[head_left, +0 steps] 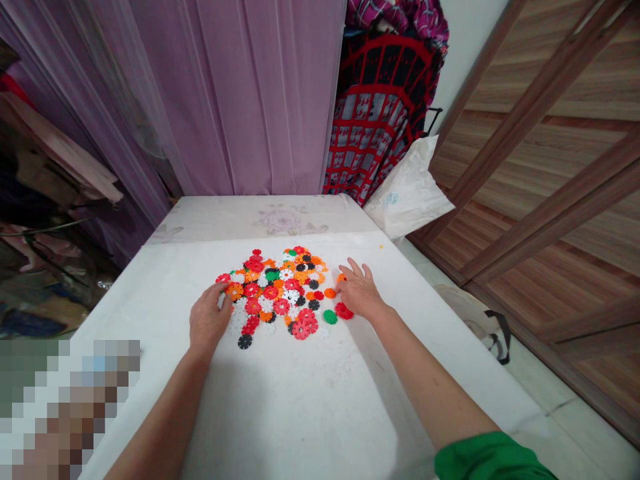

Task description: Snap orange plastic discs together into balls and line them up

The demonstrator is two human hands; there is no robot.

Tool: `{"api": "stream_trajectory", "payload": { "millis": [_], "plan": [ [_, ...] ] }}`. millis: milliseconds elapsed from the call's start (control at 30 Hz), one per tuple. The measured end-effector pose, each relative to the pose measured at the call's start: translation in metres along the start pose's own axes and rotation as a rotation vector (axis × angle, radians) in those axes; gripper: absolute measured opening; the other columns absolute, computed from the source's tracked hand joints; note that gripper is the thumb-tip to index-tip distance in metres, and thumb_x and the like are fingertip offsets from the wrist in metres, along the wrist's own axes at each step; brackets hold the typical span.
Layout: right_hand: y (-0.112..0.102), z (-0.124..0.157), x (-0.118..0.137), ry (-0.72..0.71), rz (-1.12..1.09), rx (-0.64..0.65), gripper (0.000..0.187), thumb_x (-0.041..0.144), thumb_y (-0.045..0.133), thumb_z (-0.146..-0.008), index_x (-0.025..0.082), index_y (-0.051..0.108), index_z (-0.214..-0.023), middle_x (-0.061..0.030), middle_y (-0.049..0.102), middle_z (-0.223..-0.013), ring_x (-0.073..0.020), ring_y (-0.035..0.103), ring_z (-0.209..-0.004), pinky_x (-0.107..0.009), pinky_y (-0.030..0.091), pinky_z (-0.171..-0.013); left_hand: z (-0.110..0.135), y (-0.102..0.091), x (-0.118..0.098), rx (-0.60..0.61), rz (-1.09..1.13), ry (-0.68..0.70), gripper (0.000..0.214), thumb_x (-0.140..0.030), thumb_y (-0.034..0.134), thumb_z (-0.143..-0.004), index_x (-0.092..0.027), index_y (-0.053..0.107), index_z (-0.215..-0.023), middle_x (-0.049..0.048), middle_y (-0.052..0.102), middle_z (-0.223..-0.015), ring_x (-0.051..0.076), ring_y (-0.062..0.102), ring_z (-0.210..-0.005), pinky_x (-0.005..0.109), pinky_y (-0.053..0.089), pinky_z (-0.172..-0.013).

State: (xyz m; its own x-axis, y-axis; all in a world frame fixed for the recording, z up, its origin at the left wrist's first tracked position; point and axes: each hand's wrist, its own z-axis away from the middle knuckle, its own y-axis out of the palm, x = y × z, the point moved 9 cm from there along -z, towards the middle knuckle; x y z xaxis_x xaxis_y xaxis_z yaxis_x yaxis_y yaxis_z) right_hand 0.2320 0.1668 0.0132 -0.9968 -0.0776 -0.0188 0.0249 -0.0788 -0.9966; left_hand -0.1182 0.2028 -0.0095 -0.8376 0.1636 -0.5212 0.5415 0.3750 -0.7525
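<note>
A heap of flat, notched plastic discs (pixel 281 307), like interlocking flower pieces, lies on the white-covered table (pixel 300 413). They are red, orange, white, black and green. At the heap's left edge, my left hand (pixel 209 317) rests with curved fingers and the thumb apart, beside an orange disc (pixel 234 291). On the other side, my right hand (pixel 361 291) has its fingers spread. Its fingertips are close to a small orange disc (pixel 330 293), and a red disc (pixel 344 311) lies by its underside. A green disc (pixel 330 317) lies a little nearer to me. What is under the fingertips is partly hidden.
A purple curtain (pixel 260 100) hangs behind the table. At the back right are a red-and-black patterned cloth (pixel 370 127) and a white plastic bag (pixel 413 190). Wooden cabinet doors (pixel 545 167) stand to the right. Hanging clothes (pixel 55 147) are at the left.
</note>
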Motion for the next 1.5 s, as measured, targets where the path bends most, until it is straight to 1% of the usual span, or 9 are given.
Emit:
{"api": "stream_trajectory", "payload": {
  "millis": [233,300,400,467,733,933,1067,1233,1500],
  "plan": [
    [0.001,-0.001,-0.003,0.014,-0.018,-0.026,0.029,0.014,0.054,-0.083,0.024,0.076,-0.099,-0.0082,0.042,-0.153,-0.0291,0.013,-0.149,-0.058,0.006,-0.117,0.0,0.0,0.001,0.014,-0.006,-0.009,0.036,-0.033,0.046,-0.087,-0.02,0.066,-0.114,0.0082,0.068,-0.123,0.024,0.064,-0.111,0.038,0.048,-0.1],
    [0.001,-0.001,0.0,-0.011,-0.034,-0.025,0.03,0.017,0.057,-0.081,0.023,0.074,-0.105,-0.0093,0.04,-0.154,-0.0292,0.013,-0.15,-0.057,0.006,-0.117,0.0,0.001,0.002,0.016,-0.012,-0.015,0.035,-0.032,0.046,-0.087,-0.02,0.066,-0.114,0.0082,0.068,-0.123,0.024,0.064,-0.111,0.038,0.048,-0.1],
    [0.0,-0.002,0.008,-0.071,-0.069,-0.007,0.037,0.024,0.063,-0.08,0.025,0.07,-0.116,-0.0101,0.036,-0.156,-0.0299,0.011,-0.15,-0.057,0.006,-0.117,0.0,0.002,0.003,0.013,-0.018,-0.012,0.034,-0.033,0.046,-0.087,-0.02,0.066,-0.112,0.0082,0.068,-0.123,0.024,0.063,-0.111,0.039,0.048,-0.1],
    [0.001,-0.003,0.012,-0.101,-0.081,0.005,0.037,0.027,0.063,-0.081,0.028,0.07,-0.117,-0.0092,0.035,-0.157,-0.0305,0.01,-0.15,-0.056,0.005,-0.117,-0.001,0.002,0.004,0.005,-0.018,-0.006,0.034,-0.032,0.046,-0.087,-0.02,0.066,-0.111,0.008,0.068,-0.122,0.024,0.064,-0.111,0.039,0.048,-0.1],
    [0.008,-0.012,0.013,-0.131,-0.068,0.009,0.028,0.028,0.061,-0.085,0.027,0.072,-0.111,-0.0089,0.037,-0.156,-0.0307,0.012,-0.15,-0.057,0.006,-0.117,0.0,0.003,0.005,0.003,-0.009,0.01,0.035,-0.033,0.046,-0.086,-0.02,0.065,-0.112,0.0085,0.068,-0.121,0.024,0.064,-0.108,0.038,0.049,-0.099],
    [0.008,-0.011,0.012,-0.122,-0.089,0.011,0.03,0.028,0.062,-0.084,0.026,0.072,-0.112,-0.01,0.037,-0.156,-0.0304,0.013,-0.15,-0.057,0.007,-0.117,-0.001,0.003,0.005,0.008,-0.002,0.011,0.033,-0.032,0.047,-0.086,-0.02,0.066,-0.112,0.008,0.068,-0.121,0.023,0.064,-0.11,0.038,0.048,-0.1],
    [0.0,-0.008,0.023,-0.158,-0.121,-0.024,0.034,0.026,0.062,-0.084,0.027,0.071,-0.116,-0.0091,0.037,-0.156,-0.03,0.013,-0.15,-0.056,0.007,-0.117,0.0,0.001,0.002,0.0,-0.001,0.011,0.033,-0.032,0.047,-0.087,-0.021,0.066,-0.112,0.0069,0.068,-0.122,0.022,0.063,-0.112,0.036,0.047,-0.101],
    [-0.003,-0.005,0.041,-0.223,-0.105,-0.021,0.023,0.029,0.063,-0.087,0.027,0.075,-0.106,-0.0086,0.039,-0.155,-0.0312,0.015,-0.149,-0.058,0.009,-0.117,0.0,0.001,0.001,0.006,0.002,0.005,0.032,-0.031,0.048,-0.087,-0.022,0.066,-0.11,0.0068,0.069,-0.12,0.022,0.064,-0.11,0.037,0.047,-0.1],
    [-0.001,-0.008,0.043,-0.22,-0.118,-0.067,0.021,0.03,0.058,-0.091,0.027,0.077,-0.099,-0.0071,0.046,-0.15,-0.0297,0.018,-0.149,-0.057,0.013,-0.117,0.001,0.0,0.0,-0.005,0.007,0.013,0.032,-0.032,0.046,-0.088,-0.021,0.066,-0.11,0.0072,0.069,-0.12,0.022,0.063,-0.112,0.037,0.047,-0.101]
  ]
}}
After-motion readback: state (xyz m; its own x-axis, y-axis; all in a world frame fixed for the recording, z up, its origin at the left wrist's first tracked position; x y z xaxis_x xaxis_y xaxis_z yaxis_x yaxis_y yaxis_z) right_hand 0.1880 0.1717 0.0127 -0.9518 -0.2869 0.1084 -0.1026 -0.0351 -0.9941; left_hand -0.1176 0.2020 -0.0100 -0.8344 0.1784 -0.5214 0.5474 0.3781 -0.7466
